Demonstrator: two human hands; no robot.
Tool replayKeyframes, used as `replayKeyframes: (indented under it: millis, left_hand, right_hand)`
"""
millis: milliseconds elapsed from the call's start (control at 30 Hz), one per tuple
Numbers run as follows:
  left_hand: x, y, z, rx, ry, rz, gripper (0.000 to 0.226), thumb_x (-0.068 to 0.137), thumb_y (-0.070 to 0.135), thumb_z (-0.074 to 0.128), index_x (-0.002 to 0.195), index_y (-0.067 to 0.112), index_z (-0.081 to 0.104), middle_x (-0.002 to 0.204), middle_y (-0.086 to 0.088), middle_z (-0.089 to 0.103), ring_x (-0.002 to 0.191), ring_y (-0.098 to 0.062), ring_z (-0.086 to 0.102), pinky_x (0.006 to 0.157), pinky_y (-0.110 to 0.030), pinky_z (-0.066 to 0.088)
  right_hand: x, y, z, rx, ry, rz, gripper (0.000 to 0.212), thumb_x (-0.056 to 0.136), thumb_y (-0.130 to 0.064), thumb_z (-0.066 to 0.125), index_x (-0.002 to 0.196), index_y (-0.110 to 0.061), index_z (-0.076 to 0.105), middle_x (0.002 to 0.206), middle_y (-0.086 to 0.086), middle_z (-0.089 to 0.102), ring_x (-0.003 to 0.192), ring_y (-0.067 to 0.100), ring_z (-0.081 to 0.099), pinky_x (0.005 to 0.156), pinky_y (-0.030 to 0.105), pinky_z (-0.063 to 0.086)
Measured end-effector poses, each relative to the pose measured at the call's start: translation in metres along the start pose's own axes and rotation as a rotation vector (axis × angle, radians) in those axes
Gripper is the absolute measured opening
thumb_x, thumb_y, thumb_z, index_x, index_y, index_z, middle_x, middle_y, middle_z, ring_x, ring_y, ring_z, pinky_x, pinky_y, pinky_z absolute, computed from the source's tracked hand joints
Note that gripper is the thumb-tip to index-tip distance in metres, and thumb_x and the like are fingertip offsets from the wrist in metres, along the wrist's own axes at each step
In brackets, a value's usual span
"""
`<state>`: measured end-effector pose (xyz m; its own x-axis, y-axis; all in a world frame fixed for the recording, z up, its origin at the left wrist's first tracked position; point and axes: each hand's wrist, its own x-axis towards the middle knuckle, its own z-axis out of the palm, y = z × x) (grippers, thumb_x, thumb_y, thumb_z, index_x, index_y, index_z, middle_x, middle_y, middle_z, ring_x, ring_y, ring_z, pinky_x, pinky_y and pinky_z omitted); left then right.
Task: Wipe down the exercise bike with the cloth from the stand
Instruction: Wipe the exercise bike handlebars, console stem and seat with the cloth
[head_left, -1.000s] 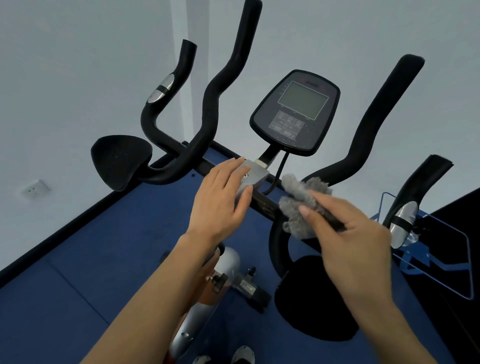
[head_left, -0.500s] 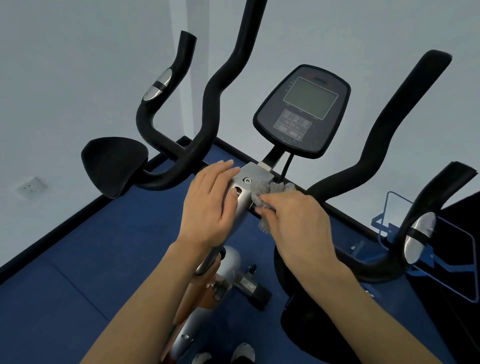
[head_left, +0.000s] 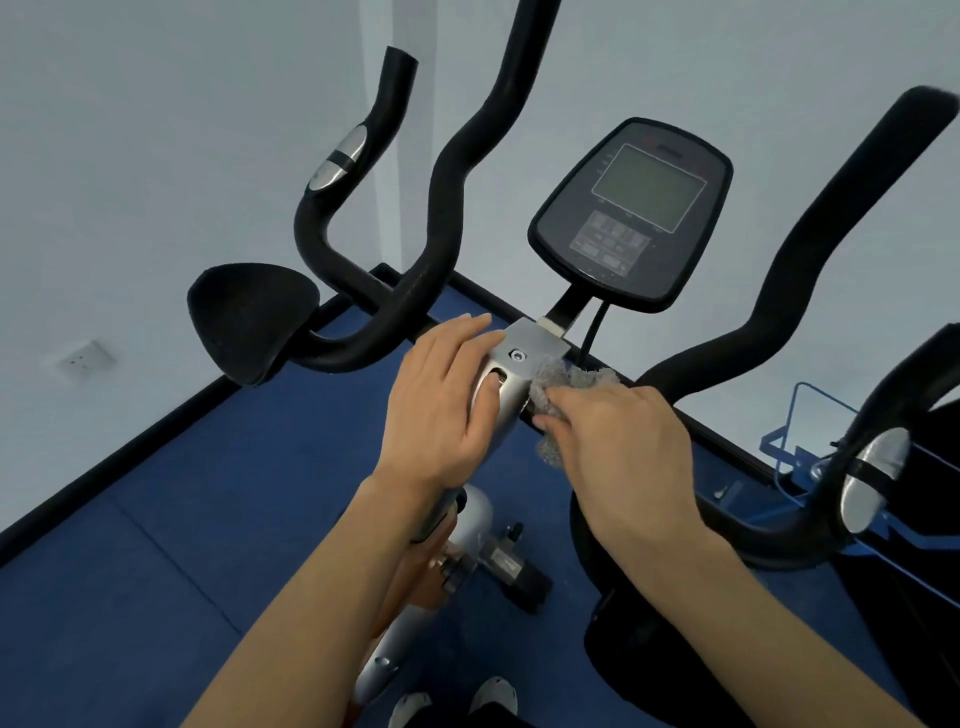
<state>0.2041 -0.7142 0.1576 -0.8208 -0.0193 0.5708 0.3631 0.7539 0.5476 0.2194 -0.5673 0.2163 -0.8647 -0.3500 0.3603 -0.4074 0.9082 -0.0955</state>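
Clearly soft and light, the grey cloth (head_left: 558, 382) bunches under the right hand (head_left: 621, 457), clamped against the silver stem (head_left: 511, 387) below the console (head_left: 631, 215); gripping a wad works best. Left hand (head_left: 441, 410) rests flat, fingers extended, just left.

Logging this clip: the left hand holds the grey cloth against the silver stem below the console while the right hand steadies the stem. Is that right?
Not quite: the hands are swapped. The head view shows the right hand pressing the grey cloth against the silver stem below the console, while the left hand steadies the stem.
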Motion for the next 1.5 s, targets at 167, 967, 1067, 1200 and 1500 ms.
replayKeyframes:
  millis: [167,967,1067,1200,1500]
  left_hand:
    - [0.001,0.000,-0.001,0.030,-0.028,-0.015,0.041,0.092,0.026,0.035,0.117,0.005,0.059,0.125,-0.009,0.056,0.119,-0.023,0.049,0.101,-0.034,0.036]
    - [0.023,0.039,0.010,0.217,-0.235,0.245,0.040,0.095,0.028,0.035,0.117,0.004,0.059,0.119,-0.009,0.060,0.116,-0.024,0.051,0.101,-0.032,0.033]
    - [0.022,0.039,0.009,0.200,-0.184,0.215,0.037,0.093,0.027,0.038,0.115,0.005,0.059,0.118,-0.008,0.060,0.113,-0.020,0.049,0.098,-0.031,0.034]
    - [0.021,0.040,0.010,0.204,-0.186,0.240,0.036,0.093,0.026,0.040,0.114,0.004,0.059,0.117,-0.010,0.061,0.111,-0.021,0.049,0.097,-0.029,0.033]
    - [0.021,0.039,0.010,0.169,-0.133,0.229,0.032,0.093,0.023,0.042,0.112,0.004,0.060,0.115,-0.009,0.061,0.107,-0.020,0.050,0.093,-0.029,0.037]
  right_hand:
    - [-0.011,0.000,-0.010,-0.021,-0.107,-0.027,0.017,0.061,-0.014,0.082,0.065,-0.014,0.066,0.059,0.002,0.068,0.060,0.022,0.064,0.061,0.032,0.049]
    - [-0.058,0.044,-0.044,0.525,-0.052,0.523,0.015,0.087,-0.025,0.060,0.098,-0.019,0.069,0.074,-0.009,0.064,0.071,-0.002,0.058,0.063,0.003,0.039]
    - [-0.052,0.042,-0.037,0.383,-0.168,0.481,0.023,0.089,-0.026,0.057,0.071,-0.012,0.053,0.070,0.004,0.060,0.068,0.021,0.056,0.061,0.029,0.042]
    - [-0.056,0.038,-0.042,0.265,-0.274,0.431,0.011,0.089,-0.020,0.056,0.081,-0.012,0.061,0.078,0.004,0.063,0.078,0.025,0.058,0.066,0.031,0.043]
    - [-0.055,0.043,-0.042,0.349,-0.208,0.483,0.015,0.087,-0.029,0.060,0.078,-0.018,0.064,0.065,0.001,0.059,0.069,0.023,0.056,0.064,0.028,0.042]
